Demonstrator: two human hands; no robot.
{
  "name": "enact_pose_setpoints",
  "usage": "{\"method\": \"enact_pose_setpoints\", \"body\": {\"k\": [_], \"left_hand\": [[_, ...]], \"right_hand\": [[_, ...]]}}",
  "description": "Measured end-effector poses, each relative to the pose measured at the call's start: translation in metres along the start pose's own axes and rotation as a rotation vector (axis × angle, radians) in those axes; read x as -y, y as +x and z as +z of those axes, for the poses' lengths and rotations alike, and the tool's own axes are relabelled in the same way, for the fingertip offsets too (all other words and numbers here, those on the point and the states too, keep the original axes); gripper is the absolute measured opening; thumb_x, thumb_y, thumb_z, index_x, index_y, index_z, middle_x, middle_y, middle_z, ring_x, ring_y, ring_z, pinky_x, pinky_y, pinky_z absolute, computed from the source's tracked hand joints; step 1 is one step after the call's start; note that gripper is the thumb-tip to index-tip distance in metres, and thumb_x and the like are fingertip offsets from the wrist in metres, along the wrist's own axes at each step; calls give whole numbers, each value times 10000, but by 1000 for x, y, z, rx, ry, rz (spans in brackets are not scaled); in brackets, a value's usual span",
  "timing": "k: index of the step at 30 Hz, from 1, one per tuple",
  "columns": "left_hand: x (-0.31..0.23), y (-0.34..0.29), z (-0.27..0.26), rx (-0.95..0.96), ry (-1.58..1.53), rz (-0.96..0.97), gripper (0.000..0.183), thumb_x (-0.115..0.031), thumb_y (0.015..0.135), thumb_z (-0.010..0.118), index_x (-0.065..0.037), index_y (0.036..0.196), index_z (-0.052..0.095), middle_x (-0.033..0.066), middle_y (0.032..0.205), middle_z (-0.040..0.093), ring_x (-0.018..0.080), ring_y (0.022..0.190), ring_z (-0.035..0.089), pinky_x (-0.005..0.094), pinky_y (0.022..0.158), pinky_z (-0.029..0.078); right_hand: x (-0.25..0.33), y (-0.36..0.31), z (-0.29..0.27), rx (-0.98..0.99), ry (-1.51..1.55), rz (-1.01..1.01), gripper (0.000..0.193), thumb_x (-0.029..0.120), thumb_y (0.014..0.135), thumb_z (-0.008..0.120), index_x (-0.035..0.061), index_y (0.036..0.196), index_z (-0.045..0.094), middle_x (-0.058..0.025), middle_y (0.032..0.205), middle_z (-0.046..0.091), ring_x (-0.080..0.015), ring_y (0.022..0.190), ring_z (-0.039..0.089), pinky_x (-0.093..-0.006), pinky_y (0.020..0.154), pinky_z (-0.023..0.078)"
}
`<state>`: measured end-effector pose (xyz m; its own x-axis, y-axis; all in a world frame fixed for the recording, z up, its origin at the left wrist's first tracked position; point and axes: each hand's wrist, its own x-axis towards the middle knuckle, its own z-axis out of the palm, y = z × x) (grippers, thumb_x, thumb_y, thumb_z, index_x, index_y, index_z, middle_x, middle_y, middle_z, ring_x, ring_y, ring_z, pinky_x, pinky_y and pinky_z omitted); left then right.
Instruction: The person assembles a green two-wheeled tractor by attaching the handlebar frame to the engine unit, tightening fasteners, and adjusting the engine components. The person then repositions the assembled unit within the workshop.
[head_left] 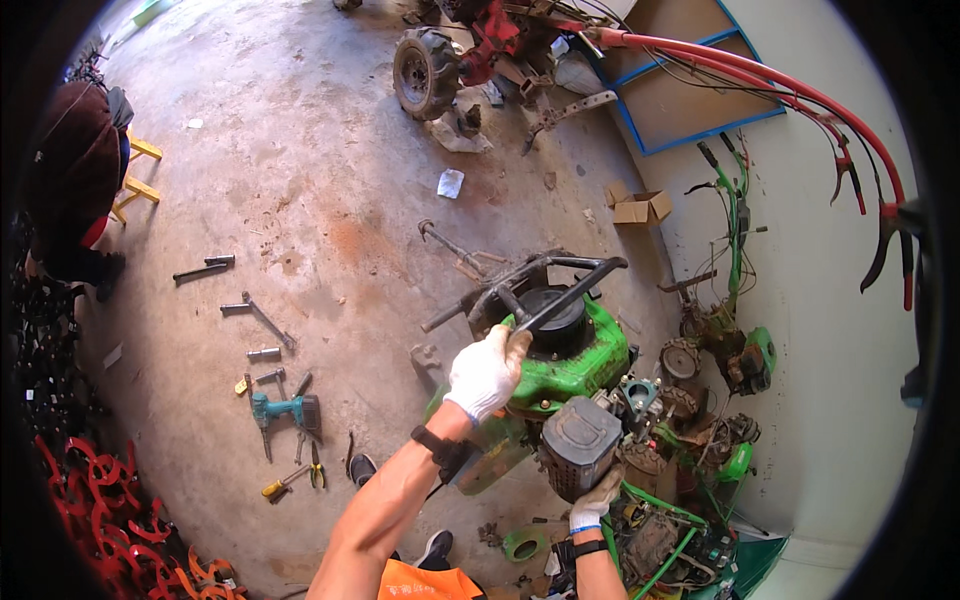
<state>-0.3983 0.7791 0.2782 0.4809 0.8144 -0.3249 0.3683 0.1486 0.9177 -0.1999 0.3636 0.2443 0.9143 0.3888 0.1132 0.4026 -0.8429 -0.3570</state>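
A small green engine (582,365) with a black tubular frame (572,303) is in front of me. My left hand (487,372), in a white glove, is closed round a bar of that frame, beside the round black top cover (552,318). A dark grey slotted box (582,440), seemingly the muffler cover, sits on the engine's near side. Under its lower right edge my right hand (597,498), also gloved, grips the engine; its fingertips are partly hidden. An exposed metal intake part (640,393) shows to the right.
Left on the concrete lie a teal cordless impact wrench (285,408), pliers (317,468), a yellow-handled screwdriver (275,488) and several wrenches. Green machines (700,460) crowd the right wall. A red tiller (490,50) stands ahead. Red metal parts (105,510) are piled lower left; a person (80,170) is far left.
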Motion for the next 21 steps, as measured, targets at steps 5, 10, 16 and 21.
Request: {"method": "enact_pose_setpoints", "body": {"k": [5,10,16,21], "left_hand": [[2,5,0,78,-87,-60,500,-505,1144,575,-24,1247,667,274,849,750,465,811,769,574,723,578],[12,-2,-1,76,-233,1,658,-574,1136,553,-4,1462,601,289,915,760,434,708,770,531,600,621],[113,-106,29,168,-486,-220,582,-534,1145,524,-46,1436,654,258,1315,756,460,1198,730,486,1038,563],[201,-243,80,283,-293,-513,663,-574,1113,558,-29,1481,639,318,1379,721,484,1337,675,506,1116,533]], "right_hand": [[-50,3,15,-76,-156,-103,527,204,1237,321,43,1731,410,-190,1771,442,-336,1621,442,-418,1341,358],[-56,11,13,-142,-279,11,500,227,1222,424,-60,1621,517,-303,1646,546,-430,1489,572,-467,1282,461],[-46,29,2,-19,-210,22,562,106,1190,375,20,1746,366,-176,1790,413,-341,1635,422,-402,1366,324],[-62,38,13,-51,-1772,-228,657,159,1181,413,85,1807,227,-78,1888,211,-223,1730,215,-317,1385,207]]}}
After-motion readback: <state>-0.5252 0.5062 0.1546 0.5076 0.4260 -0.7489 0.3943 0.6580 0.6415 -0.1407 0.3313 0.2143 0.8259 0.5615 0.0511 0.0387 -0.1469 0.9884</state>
